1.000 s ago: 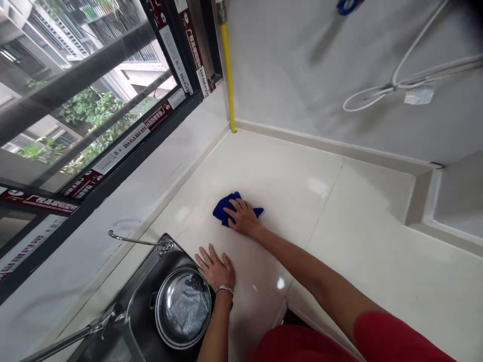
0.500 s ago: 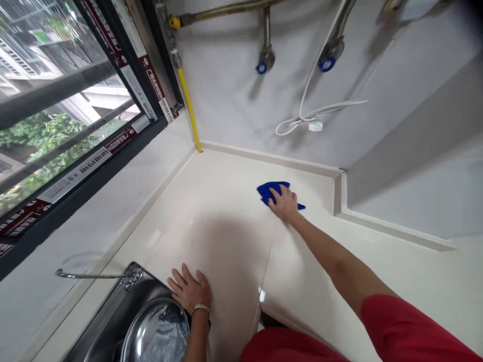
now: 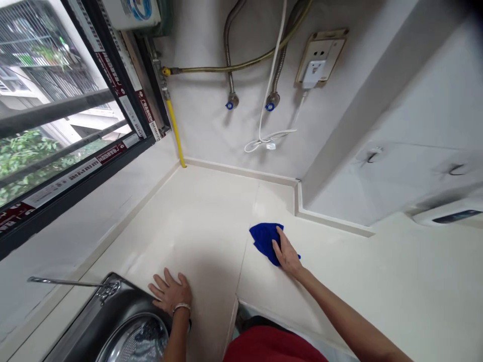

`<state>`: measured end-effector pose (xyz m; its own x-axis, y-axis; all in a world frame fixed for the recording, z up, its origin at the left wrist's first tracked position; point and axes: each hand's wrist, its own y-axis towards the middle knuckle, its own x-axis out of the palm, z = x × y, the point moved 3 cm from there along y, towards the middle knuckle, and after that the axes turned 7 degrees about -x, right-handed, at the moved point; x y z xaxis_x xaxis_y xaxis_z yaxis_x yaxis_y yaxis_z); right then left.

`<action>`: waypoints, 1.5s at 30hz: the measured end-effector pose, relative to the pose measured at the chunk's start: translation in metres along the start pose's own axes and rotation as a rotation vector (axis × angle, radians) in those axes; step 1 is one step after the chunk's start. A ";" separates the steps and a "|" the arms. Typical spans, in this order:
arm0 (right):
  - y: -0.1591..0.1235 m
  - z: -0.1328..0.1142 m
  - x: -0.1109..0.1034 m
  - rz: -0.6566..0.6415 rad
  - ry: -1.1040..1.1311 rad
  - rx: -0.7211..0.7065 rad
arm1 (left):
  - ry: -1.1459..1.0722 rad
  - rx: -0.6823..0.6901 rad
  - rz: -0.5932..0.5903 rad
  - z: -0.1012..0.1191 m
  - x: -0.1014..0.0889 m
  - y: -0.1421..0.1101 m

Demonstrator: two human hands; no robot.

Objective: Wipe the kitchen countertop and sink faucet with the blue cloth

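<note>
My right hand (image 3: pixel 287 255) presses a blue cloth (image 3: pixel 265 240) flat on the cream countertop (image 3: pixel 204 221), a little right of the worktop's seam. Its fingers lie over the cloth's right half. My left hand (image 3: pixel 168 292) rests flat, fingers spread, on the counter right by the rim of the steel sink (image 3: pixel 113 311). It holds nothing.
A round metal pan (image 3: pixel 136 342) lies in the sink, with a thin tap spout (image 3: pixel 60 282) to its left. A window (image 3: pixel 56 125) runs along the left. On the back wall are a yellow pipe (image 3: pixel 174 130), two hoses with blue valves, a socket (image 3: pixel 319 60) and a white cable.
My right hand has slid the blue cloth from near the left hand out toward the back right corner and then a little back toward me. The left hand stayed flat by the sink.
</note>
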<state>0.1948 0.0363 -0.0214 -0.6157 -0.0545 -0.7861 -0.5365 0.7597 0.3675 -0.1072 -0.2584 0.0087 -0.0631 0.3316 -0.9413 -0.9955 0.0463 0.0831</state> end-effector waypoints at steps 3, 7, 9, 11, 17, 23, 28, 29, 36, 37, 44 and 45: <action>-0.007 0.006 -0.006 0.012 0.058 0.180 | -0.019 0.001 -0.001 -0.001 0.001 0.000; 0.003 0.006 -0.016 -0.070 0.164 0.313 | -0.036 -0.004 -0.012 -0.002 0.001 0.001; 0.013 0.002 -0.026 -0.064 0.218 0.318 | -0.049 -0.004 -0.009 -0.002 0.001 0.000; 0.025 -0.003 -0.037 -0.044 0.300 0.313 | -0.063 -0.002 -0.002 -0.002 0.000 0.000; 0.060 -0.020 -0.062 0.127 0.601 0.372 | -0.112 0.001 0.009 -0.003 0.000 -0.001; 0.042 -0.014 -0.044 0.106 0.777 0.695 | -0.126 0.013 0.024 -0.004 0.002 -0.001; 0.009 0.000 -0.041 0.056 0.765 0.808 | -0.116 0.019 0.046 -0.004 0.003 -0.003; 0.005 0.002 -0.043 0.058 0.769 0.798 | -0.113 0.022 0.046 -0.004 0.003 -0.003; -0.027 -0.006 -0.049 -0.249 0.563 0.136 | -0.087 0.014 0.002 -0.001 0.000 -0.003; -0.032 -0.008 -0.047 -0.291 0.493 0.026 | -0.085 0.014 -0.003 -0.001 0.000 -0.003; -0.023 -0.010 -0.042 -0.301 0.060 -0.008 | -0.097 -0.001 -0.027 -0.002 0.000 -0.002; -0.016 -0.011 -0.044 -0.243 0.059 0.013 | -0.097 0.001 -0.020 -0.002 0.001 -0.002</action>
<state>0.2239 0.0191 0.0127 -0.5024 -0.2735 -0.8203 -0.6656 0.7278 0.1650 -0.1056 -0.2604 0.0073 -0.0359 0.4204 -0.9066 -0.9964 0.0551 0.0650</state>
